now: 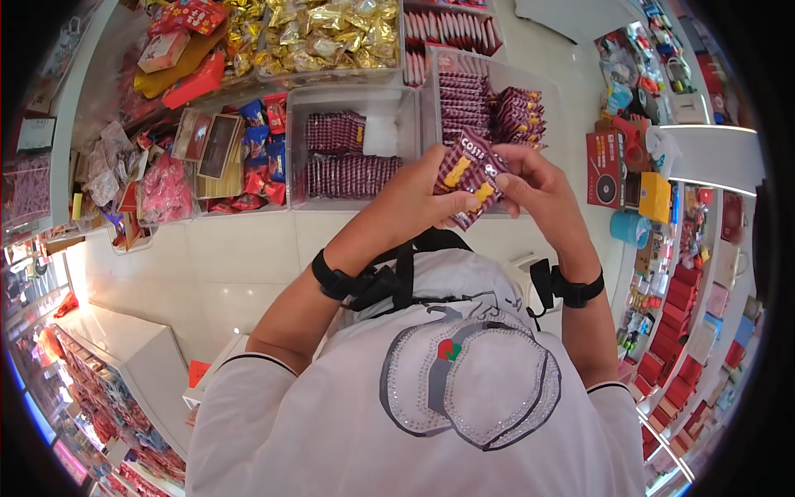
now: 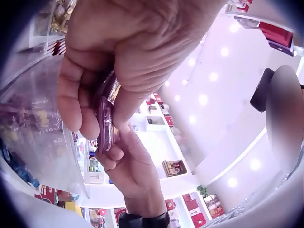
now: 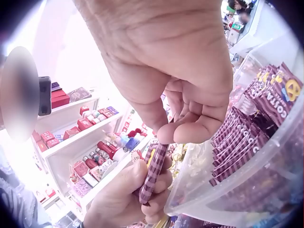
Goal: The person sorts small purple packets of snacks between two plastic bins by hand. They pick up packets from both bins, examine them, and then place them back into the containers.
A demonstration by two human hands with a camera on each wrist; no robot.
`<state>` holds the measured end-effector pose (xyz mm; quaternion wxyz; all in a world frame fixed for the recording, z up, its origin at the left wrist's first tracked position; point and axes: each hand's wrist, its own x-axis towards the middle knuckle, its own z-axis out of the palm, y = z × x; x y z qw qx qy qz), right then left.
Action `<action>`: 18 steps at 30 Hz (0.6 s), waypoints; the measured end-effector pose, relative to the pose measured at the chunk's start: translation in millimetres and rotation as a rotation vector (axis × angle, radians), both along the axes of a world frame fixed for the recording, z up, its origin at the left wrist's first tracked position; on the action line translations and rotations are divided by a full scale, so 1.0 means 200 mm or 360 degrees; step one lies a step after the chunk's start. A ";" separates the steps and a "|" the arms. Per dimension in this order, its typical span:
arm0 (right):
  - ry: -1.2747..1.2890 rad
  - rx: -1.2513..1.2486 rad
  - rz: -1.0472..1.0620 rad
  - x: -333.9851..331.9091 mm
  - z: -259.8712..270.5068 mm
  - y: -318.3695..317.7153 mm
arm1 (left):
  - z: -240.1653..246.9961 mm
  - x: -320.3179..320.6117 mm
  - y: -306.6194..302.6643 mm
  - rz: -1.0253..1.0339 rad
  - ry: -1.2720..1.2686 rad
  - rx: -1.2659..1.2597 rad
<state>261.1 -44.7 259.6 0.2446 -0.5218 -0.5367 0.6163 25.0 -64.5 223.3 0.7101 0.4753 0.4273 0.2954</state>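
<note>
Both hands hold purple checked snack packets (image 1: 468, 170) above the front edge of the clear bins. The left hand (image 1: 414, 189) grips them from the left, its thumb across the front. At the upper right side, the right hand (image 1: 542, 189) pinches with thumb and fingers. From the left wrist view, the packets (image 2: 105, 118) appear edge-on between the left hand's (image 2: 128, 52) thumb and fingers. In the right wrist view, the right hand (image 3: 175, 76) pinches the top end of a packet (image 3: 154, 173), and the left hand (image 3: 116, 194) grips its lower part.
A clear bin (image 1: 290, 178) holds two rows of purple packets (image 1: 352, 176); the bin to its right holds more packets (image 1: 464, 99). Gold-wrapped sweets (image 1: 331, 37) lie behind. Mixed sweets and boxes (image 1: 219, 145) are at the left, and a white cabinet (image 1: 137, 348) stands lower left.
</note>
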 end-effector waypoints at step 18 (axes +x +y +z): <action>-0.0027 0.0246 0.0007 0.25 -0.06 0.16 | -0.09 -0.30 -0.03 0.0831 0.0255 0.0102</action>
